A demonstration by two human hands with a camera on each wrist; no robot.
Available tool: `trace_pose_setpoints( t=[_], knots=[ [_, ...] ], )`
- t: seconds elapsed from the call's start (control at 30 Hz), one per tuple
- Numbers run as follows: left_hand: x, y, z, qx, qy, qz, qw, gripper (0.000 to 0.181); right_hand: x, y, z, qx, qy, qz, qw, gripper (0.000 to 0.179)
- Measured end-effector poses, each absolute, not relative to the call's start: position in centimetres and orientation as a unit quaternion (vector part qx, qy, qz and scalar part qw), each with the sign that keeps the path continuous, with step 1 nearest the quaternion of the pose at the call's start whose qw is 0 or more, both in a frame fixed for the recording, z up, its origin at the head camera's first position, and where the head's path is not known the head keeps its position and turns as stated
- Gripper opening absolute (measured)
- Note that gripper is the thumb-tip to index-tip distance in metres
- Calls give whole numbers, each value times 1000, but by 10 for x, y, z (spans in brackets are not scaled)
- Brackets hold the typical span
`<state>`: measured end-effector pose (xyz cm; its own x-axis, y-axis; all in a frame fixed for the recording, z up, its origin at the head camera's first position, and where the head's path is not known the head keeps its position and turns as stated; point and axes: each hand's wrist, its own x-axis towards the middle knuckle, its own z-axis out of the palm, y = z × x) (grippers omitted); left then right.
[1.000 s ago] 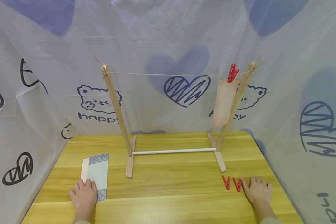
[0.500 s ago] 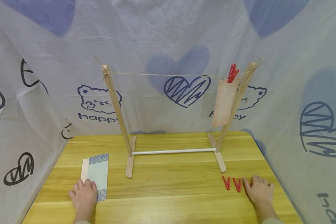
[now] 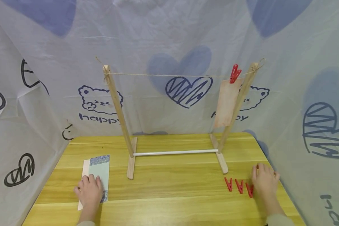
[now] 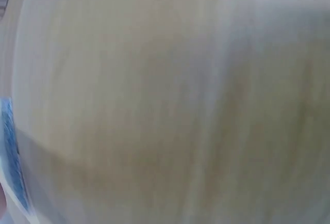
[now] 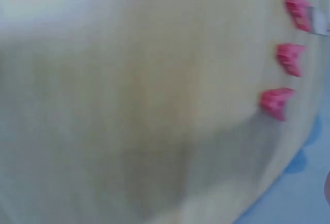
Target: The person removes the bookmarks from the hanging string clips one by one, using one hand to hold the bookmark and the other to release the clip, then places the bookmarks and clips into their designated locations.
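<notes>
In the head view, my left hand [image 3: 90, 191] is over the lower part of a pale green card with blue lace-patterned ends [image 3: 99, 166]. A pinkish card [image 3: 85, 168] shows along its left side. Whether the fingers touch the cards cannot be made out. My right hand [image 3: 266, 181] is just right of three red clothespins, the left one [image 3: 228, 184], middle one [image 3: 239, 186] and right one [image 3: 250, 190], with nothing visible in its loosely bent fingers. The right wrist view shows the clothespins [image 5: 276, 102] blurred. Mostly tabletop fills the left wrist view, a blue card edge [image 4: 13, 152] at its left.
A wooden stand with a left post [image 3: 117, 110], right post [image 3: 238, 103] and white crossbar [image 3: 175, 153] stands at the table's [image 3: 169, 185] back. Along its string [image 3: 158, 75], red clothespins [image 3: 235, 74] hold a pinkish card [image 3: 226, 102]. Printed cloth [image 3: 169, 28] surrounds the table.
My right hand has moved forward and right, uncovering the third clothespin. My left hand has shifted slightly right and forward, exposing the pinkish card's lower corner. The cards stay in place.
</notes>
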<state>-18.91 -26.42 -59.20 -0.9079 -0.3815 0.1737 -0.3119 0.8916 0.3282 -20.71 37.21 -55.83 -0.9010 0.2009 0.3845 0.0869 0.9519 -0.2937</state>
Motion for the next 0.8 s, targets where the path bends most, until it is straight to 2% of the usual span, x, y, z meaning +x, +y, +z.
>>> trace_pose_setpoints(
  t=[0.23,0.4,0.6,0.8],
  knots=[
    [-201,-243,-579,149,-958,-180,169,34,-226,363,-525,-37,-926,167,336,18],
    [-211,-227,-571,124,-953,-190,202,34,-239,357,-505,-6,-899,169,403,20],
    [-225,-206,-564,87,-945,-190,252,36,-251,348,-479,10,-883,155,444,31],
    [-240,-182,-555,40,-937,-189,291,34,-261,339,-449,25,-877,160,452,33]
  ],
)
